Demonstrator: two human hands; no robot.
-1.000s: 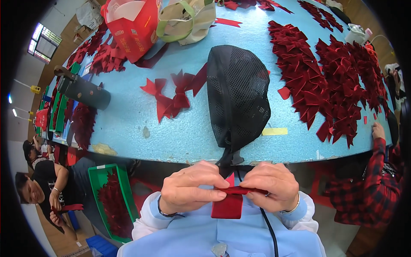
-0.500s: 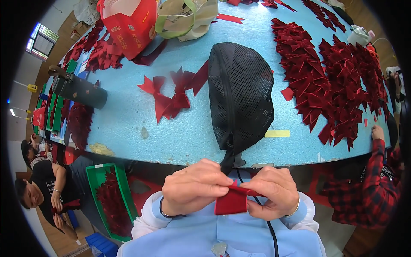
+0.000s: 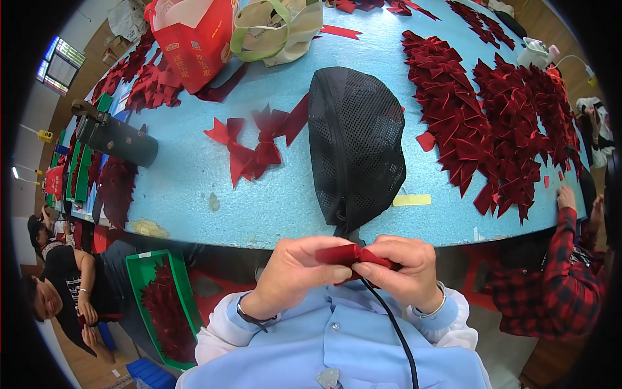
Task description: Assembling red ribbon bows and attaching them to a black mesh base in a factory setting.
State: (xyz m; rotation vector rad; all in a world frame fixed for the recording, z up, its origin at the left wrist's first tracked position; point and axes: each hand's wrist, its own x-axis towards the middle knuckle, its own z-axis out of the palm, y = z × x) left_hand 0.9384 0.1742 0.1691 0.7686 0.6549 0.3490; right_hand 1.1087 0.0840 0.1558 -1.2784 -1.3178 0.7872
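Note:
Just off the table's near edge, both my hands grip one dark red velvet ribbon (image 3: 337,254). My left hand (image 3: 295,267) pinches its left part between thumb and fingers. My right hand (image 3: 405,269) pinches the gathered middle and the right part, thumb on top. The ribbon's underside is mostly hidden by my fingers. Right beyond my hands lies a black mesh bag (image 3: 356,146) with a zip. Left of the bag, a few finished red velvet bows (image 3: 262,146) lie on the blue table (image 3: 175,194).
Long piles of red bows (image 3: 453,117) cover the table's right side. A dark flask (image 3: 120,139), a red paper bag (image 3: 194,52) and a canvas tote (image 3: 285,32) stand at left. A green crate (image 3: 139,272) holds more bows. Co-workers sit on both sides; a black cable hangs before me.
My hands have risen slightly and turned the ribbon. Its hanging flap now points left, and the middle looks pinched together. The view has shifted a little.

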